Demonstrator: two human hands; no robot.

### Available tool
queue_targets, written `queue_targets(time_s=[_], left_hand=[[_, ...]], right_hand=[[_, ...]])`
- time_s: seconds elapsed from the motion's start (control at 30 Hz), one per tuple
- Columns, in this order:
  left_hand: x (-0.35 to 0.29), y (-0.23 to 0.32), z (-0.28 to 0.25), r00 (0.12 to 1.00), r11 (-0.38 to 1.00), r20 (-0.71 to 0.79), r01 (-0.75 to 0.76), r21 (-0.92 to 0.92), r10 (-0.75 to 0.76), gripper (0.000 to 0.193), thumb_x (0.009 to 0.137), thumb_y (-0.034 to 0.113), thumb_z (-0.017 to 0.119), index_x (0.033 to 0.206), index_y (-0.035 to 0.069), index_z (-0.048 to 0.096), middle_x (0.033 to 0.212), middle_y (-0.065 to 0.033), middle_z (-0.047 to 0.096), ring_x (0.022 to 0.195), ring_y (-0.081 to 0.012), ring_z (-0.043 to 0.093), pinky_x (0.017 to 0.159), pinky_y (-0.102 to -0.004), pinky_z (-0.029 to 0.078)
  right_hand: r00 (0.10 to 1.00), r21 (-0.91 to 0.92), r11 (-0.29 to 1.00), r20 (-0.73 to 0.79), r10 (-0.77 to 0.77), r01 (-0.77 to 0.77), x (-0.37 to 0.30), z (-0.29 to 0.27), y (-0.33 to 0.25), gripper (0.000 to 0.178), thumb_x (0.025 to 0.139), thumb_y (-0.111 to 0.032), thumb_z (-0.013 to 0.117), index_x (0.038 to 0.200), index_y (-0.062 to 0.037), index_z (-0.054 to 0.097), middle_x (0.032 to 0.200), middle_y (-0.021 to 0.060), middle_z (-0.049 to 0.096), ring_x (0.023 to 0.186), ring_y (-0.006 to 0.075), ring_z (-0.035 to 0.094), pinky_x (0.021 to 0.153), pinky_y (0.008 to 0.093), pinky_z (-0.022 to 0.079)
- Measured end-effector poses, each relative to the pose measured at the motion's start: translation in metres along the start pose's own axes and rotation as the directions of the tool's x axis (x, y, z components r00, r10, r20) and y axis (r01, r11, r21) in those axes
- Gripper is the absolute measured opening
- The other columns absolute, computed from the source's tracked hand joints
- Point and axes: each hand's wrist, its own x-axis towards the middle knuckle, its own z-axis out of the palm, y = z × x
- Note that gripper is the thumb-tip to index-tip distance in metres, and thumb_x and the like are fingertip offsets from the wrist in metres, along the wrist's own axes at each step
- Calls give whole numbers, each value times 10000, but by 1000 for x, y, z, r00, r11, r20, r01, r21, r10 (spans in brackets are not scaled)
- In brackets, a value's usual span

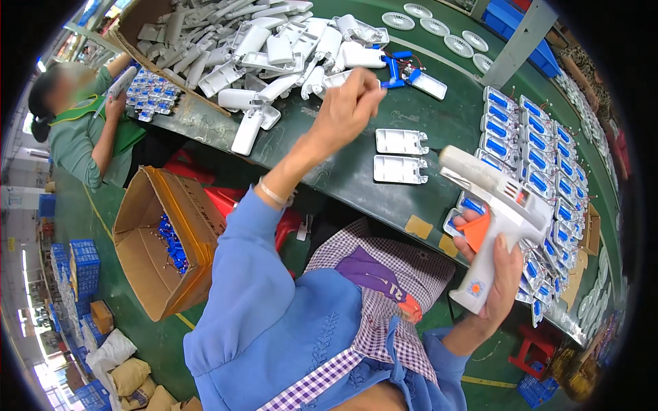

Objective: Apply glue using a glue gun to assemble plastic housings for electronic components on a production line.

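Observation:
My right hand (504, 274) is wrapped round the handle of a white glue gun (504, 236) with an orange trigger (474, 233). Its nozzle points left, just right of two open white plastic housings, an upper one (397, 141) and a lower one (397, 170), lying side by side on the green table (343, 175). My left hand (347, 109) is raised beside the heap of white plastic housings (274, 55), its fingers curled; what they hold, if anything, is hidden. Close to it lie several blue cells (392, 68) and a white housing (428, 85) with wires.
Rows of housings with blue cells (534, 161) fill the table's right side. White round grilles (433, 26) lie at the back, near a metal post (524, 44). A cardboard box (195, 240) with blue cells stands at lower left. A co-worker (89, 130) sits at far left.

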Motion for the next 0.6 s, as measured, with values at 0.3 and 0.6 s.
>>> queue_targets(time_s=[0.3, 0.6], left_hand=[[-83, -35, 1, 990, 975, -111, 111, 191, -91, 269, 760, 26, 692, 966, -31, 530, 837, -165, 590, 800, -331, 566, 697, -401, 468], [-99, -23, -14, 994, 893, -107, 74, 444, -29, 314, 733, 179, 755, 929, -9, 598, 870, -133, 582, 825, -319, 550, 696, -406, 465]], right_hand=[[982, -143, 983, 138, 131, -112, 42, 18, 34, 380, 964, -154, 456, 1244, 101, 425, 1083, 250, 600, 959, 321, 636, 779, 360, 571], [977, -347, 930, 123, 177, -124, 50, 23, 38, 338, 957, -165, 486, 1196, 74, 476, 1011, 190, 642, 851, 227, 651, 666, 284, 504]])
